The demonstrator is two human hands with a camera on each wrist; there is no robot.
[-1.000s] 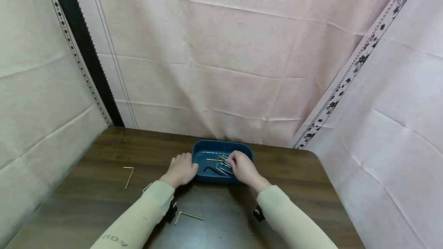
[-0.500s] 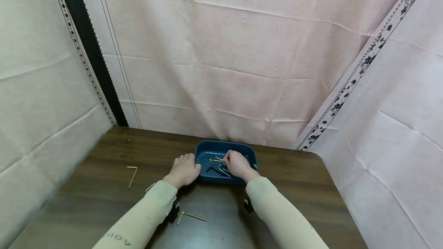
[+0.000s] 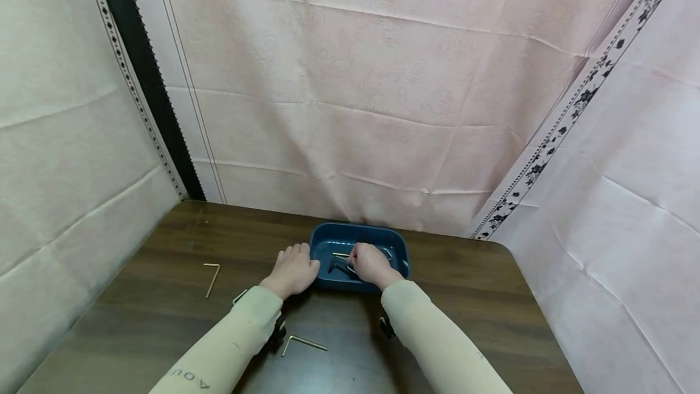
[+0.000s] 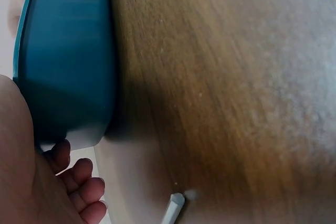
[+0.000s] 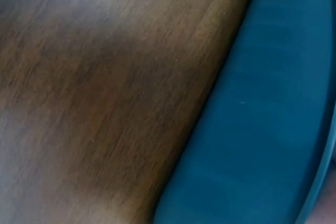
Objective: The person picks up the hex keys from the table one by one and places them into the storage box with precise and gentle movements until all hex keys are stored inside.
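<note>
In the head view, my left hand (image 3: 292, 269) holds the left end of a blue tray (image 3: 358, 227), thumb at the rim and fingers outside its wall. The left wrist view shows the bent fingers (image 4: 86, 187) by the tray's corner. My right hand (image 3: 373, 265) reaches into the tray, fingers bent down among several hex keys. A brass-coloured hex key (image 3: 340, 254) and a black hex key (image 3: 335, 268) show left of it. The right hand's fingertips are hidden, so whether they pinch a key is unclear. The right wrist view shows mainly the tray's outer wall (image 5: 247, 129).
On the brown wooden table (image 3: 465, 309) lie two brass-coloured hex keys, one hex key (image 3: 213, 278) far left and another hex key (image 3: 308, 342) in front, near the left sleeve. A pale cloth curtain (image 3: 350, 108) hangs behind the table.
My right hand has shifted left inside the tray and now covers more of the keys there. The left hand has stayed at the tray's left end. The head view has shifted slightly.
</note>
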